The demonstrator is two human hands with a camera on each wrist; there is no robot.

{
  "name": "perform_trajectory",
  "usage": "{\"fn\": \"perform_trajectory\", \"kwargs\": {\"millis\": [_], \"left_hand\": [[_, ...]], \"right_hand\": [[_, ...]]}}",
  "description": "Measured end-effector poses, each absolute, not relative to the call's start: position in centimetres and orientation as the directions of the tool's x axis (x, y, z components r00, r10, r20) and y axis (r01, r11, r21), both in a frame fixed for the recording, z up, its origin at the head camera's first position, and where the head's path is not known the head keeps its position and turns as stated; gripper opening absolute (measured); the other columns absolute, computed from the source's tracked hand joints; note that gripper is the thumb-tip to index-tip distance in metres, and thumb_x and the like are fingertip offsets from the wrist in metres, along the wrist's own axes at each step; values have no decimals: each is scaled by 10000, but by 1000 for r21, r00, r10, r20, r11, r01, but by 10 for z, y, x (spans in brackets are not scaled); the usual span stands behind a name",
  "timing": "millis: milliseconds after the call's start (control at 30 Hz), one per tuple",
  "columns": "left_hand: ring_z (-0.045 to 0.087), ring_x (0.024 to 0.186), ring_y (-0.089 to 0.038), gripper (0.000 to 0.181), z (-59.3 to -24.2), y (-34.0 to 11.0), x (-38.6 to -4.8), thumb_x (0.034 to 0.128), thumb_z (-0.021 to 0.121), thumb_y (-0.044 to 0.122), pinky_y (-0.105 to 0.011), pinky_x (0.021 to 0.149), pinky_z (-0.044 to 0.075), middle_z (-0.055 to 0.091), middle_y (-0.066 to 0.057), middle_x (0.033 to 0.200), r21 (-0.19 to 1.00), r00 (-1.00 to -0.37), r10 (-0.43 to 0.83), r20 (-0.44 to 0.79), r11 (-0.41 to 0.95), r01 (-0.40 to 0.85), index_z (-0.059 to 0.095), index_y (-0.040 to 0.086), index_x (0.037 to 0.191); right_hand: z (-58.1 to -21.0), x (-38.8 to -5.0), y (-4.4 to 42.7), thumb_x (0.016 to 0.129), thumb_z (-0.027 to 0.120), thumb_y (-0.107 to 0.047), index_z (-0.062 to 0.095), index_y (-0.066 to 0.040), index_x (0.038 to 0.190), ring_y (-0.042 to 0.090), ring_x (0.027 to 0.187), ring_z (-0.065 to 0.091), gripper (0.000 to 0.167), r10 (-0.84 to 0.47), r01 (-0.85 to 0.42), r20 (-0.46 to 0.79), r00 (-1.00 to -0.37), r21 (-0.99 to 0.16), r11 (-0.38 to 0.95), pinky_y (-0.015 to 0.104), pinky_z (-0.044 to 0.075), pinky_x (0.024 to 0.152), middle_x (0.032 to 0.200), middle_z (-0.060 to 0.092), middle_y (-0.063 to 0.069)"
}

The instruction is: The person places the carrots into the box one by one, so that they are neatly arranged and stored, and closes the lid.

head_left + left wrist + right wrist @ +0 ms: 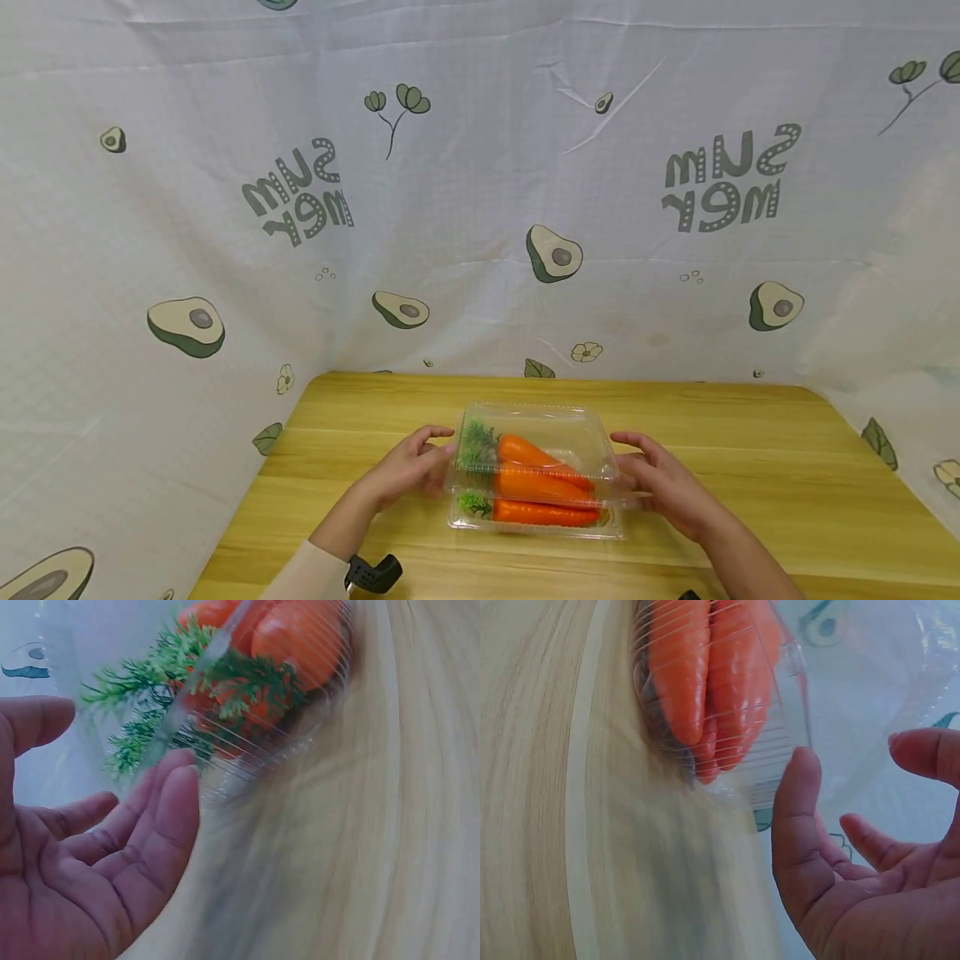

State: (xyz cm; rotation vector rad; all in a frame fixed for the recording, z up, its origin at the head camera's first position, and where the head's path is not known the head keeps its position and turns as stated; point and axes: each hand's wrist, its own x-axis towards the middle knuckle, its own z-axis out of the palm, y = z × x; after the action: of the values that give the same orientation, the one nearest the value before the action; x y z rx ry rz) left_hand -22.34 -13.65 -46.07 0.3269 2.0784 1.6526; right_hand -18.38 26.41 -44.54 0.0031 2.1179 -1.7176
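Note:
A clear plastic clamshell box (581, 423) rests on the table, holding three orange carrots (543, 483) with feathery green tops (477, 457) toward the left. Its clear lid spans over the carrots; whether it sits fully down I cannot tell. Beside the box's left side is my left hand (412, 465), thumb and fingers spread and loosely bent. In the left wrist view its fingertips (180, 769) come right up to the box edge. My right hand (662, 483) mirrors it on the right side, its forefinger (799, 802) near the rim in the right wrist view. Neither hand grips the box.
The wooden table (390, 400) extends around the box on every side. A white cloth (465, 192) printed with avocados and words hangs behind the table and along its sides. A black band (375, 573) is on the left wrist.

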Motion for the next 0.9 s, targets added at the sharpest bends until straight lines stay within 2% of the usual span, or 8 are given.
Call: {"fn": "perform_trajectory", "kwargs": {"millis": [167, 367, 467, 633, 900], "left_hand": [[717, 768, -202, 650, -450, -144, -211, 1041, 567, 420, -380, 710, 633, 651, -160, 1173, 949, -787, 537, -304, 240, -203, 362, 64, 1545], [739, 756, -168, 690, -441, -151, -202, 1048, 528, 443, -357, 699, 635, 723, -146, 1085, 912, -645, 645, -409, 292, -287, 359, -7, 1543], [741, 741, -153, 661, -440, -152, -200, 1049, 523, 434, -349, 703, 635, 733, -134, 1052, 905, -608, 671, -425, 302, -300, 394, -11, 1520], [742, 764, -162, 609, -443, -150, -200, 1056, 519, 386, -340, 726, 635, 704, -138, 1066, 914, -628, 665, -404, 262, -311, 396, -20, 1494], [728, 796, -169, 632, -453, -134, -206, 1033, 554, 295, -342, 763, 631, 656, -124, 1008, 935, -742, 571, -351, 167, -314, 335, -63, 1505]], "right_hand": [[-441, -177, 273, 1079, 490, -313, 115, -6, 1596, 235, 1004, 660, 708, -345, 250, -326, -880, -936, 247, 426, 617, 850, 1333, 571, 200], [-437, -173, 282, 1088, 480, -300, 65, 12, 1604, 252, 948, 708, 732, -487, 291, -373, -790, -926, 239, 417, 634, 786, 1230, 622, 124], [-435, -172, 281, 1086, 490, -283, 45, 39, 1597, 249, 948, 710, 750, -519, 287, -370, -770, -928, 237, 400, 635, 773, 1198, 643, 122], [-435, -172, 277, 1075, 529, -278, 33, 78, 1587, 234, 968, 684, 797, -477, 268, -358, -802, -931, 249, 395, 633, 784, 1191, 652, 133], [-444, -175, 266, 1050, 583, -248, 106, 111, 1574, 179, 1026, 662, 794, -339, 216, -293, -894, -945, 245, 360, 612, 869, 1296, 587, 231]]}}
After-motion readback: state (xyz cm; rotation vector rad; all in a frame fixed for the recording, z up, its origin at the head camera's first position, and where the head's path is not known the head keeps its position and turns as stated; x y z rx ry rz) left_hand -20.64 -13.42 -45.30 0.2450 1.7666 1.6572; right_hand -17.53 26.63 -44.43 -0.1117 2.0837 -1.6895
